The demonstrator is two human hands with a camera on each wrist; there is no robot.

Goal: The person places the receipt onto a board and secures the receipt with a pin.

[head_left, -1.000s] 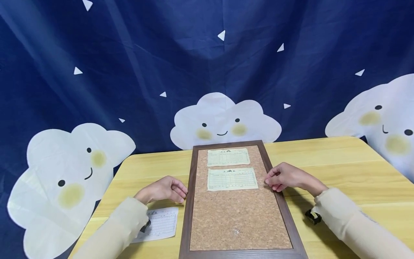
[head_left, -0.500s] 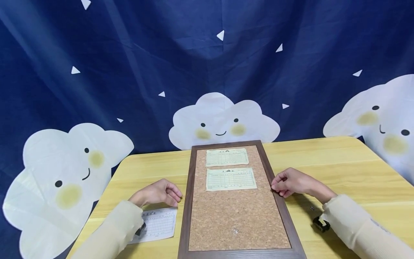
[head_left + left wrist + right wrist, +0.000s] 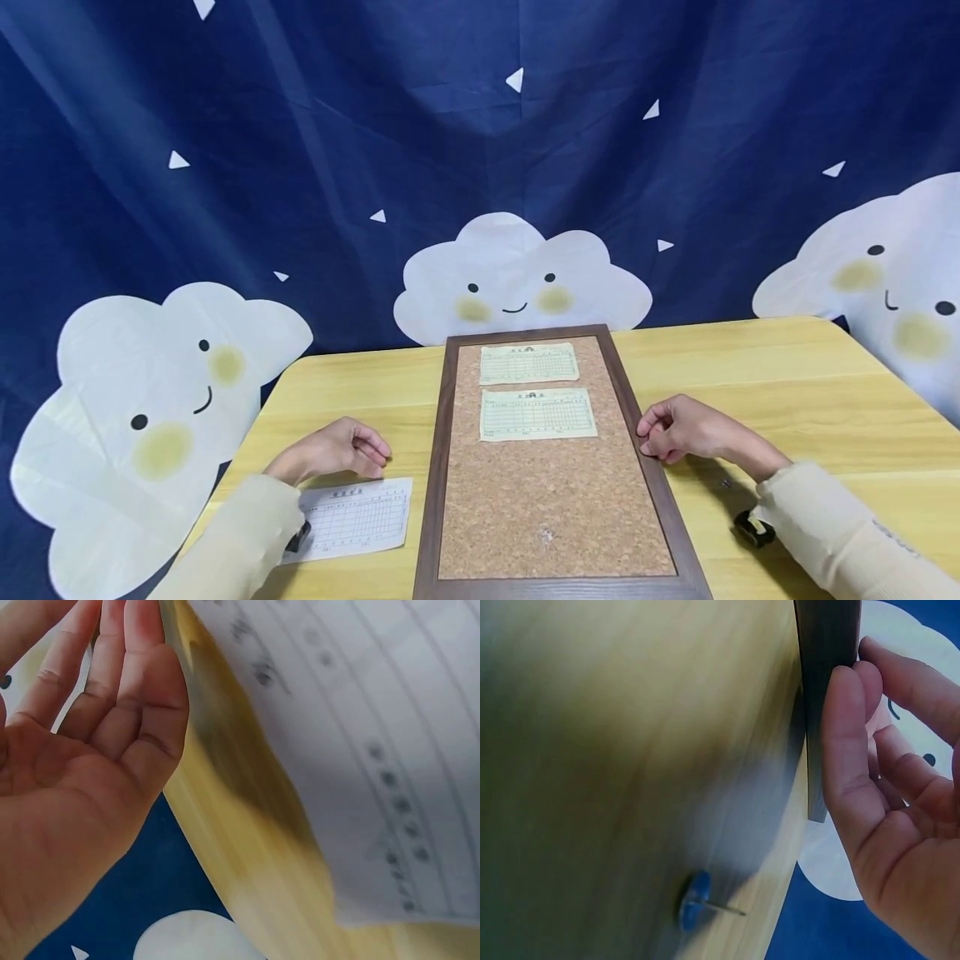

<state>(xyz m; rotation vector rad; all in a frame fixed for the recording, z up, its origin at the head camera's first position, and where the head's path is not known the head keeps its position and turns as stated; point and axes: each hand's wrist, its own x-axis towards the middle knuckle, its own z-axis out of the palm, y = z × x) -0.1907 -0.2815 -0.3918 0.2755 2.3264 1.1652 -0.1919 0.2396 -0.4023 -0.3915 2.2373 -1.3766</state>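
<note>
A cork board [image 3: 555, 500] in a dark brown frame [image 3: 442, 467] lies on the table, with two pale green printed slips on it, an upper one [image 3: 528, 364] and a lower one [image 3: 537, 415]. At the frame's right edge is my right hand [image 3: 678, 429], fingers loosely bent, with nothing visible between them. My left hand [image 3: 337, 450] hovers left of the board, fingers relaxed and holding nothing. Below it a white printed form [image 3: 356, 521] lies on the table, partly hidden by the wrist. In the right wrist view a blue thumbtack [image 3: 696, 901] rests on the table, its pin pointing sideways.
The yellow wooden table [image 3: 757, 375] extends to both sides of the board. Behind it hangs a dark blue curtain [image 3: 337, 125] with smiling white clouds. A small whitish mark [image 3: 546, 535] shows on the lower cork.
My right hand has drawn back from beside the lower slip to the frame's right edge. My left hand has moved left, away from the board, uncovering more of the white form.
</note>
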